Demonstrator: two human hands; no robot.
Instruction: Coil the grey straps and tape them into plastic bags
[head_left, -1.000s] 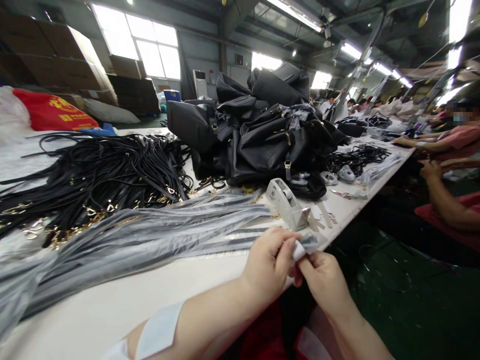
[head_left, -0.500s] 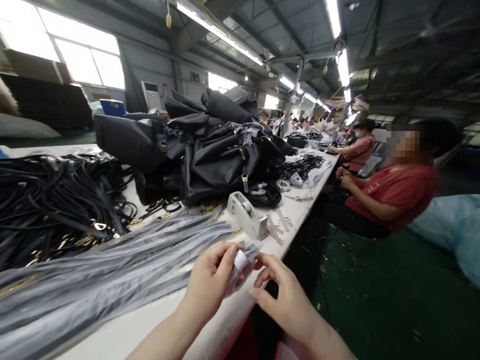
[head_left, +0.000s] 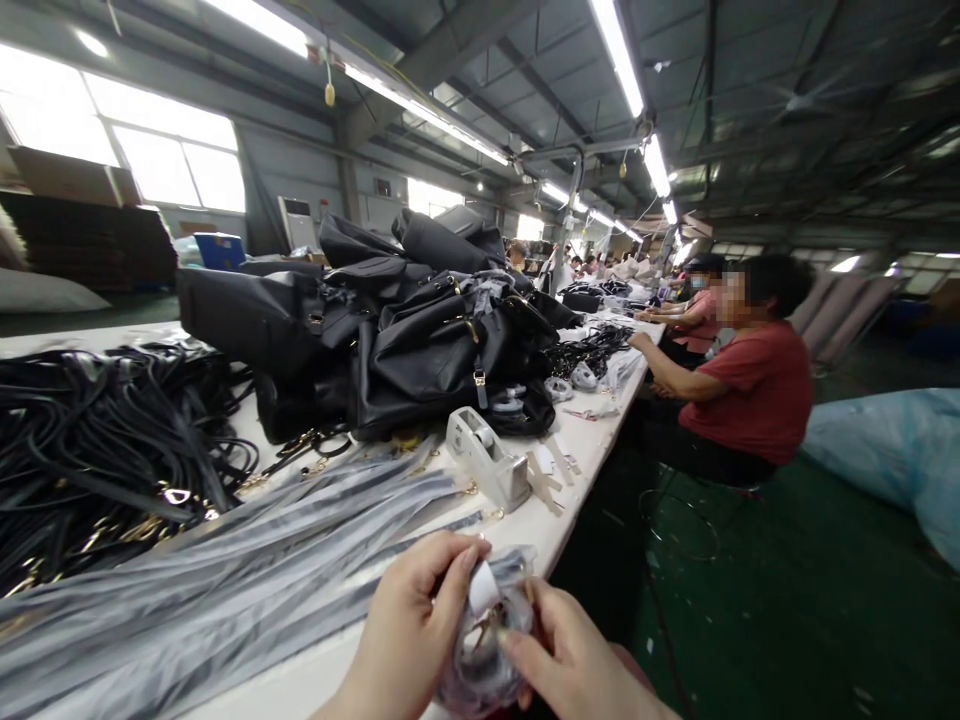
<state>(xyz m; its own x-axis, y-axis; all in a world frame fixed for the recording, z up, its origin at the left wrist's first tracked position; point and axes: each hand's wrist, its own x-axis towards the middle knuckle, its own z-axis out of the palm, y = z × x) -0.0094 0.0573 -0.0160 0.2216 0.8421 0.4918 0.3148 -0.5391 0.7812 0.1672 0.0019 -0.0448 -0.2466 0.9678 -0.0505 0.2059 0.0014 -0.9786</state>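
Note:
A coiled, plastic-wrapped strap [head_left: 469,680] with a white band on it is between my hands, at the table's near edge. My left hand [head_left: 409,625] grips it from the left, thumb along the white band [head_left: 484,588]. My right hand [head_left: 574,650] closes on its right side with thumb and fingers. Gold metal shows inside the coil; some of the coil is hidden behind my fingers. Just beyond stands a white tape dispenser [head_left: 487,462]. Long straps in clear plastic sleeves [head_left: 247,595] lie flat to the left.
Black bags [head_left: 420,350] are heaped behind the dispenser. A tangle of black straps [head_left: 97,440] with gold clasps covers the table's left. Paper strips [head_left: 544,485] lie by the dispenser. A person in a red shirt [head_left: 750,390] sits along the right edge.
My right hand has moved in from beside the wrapped strap and now grips it. The coil has turned to show its open middle. The view has shifted, and the seated person has reached toward the table.

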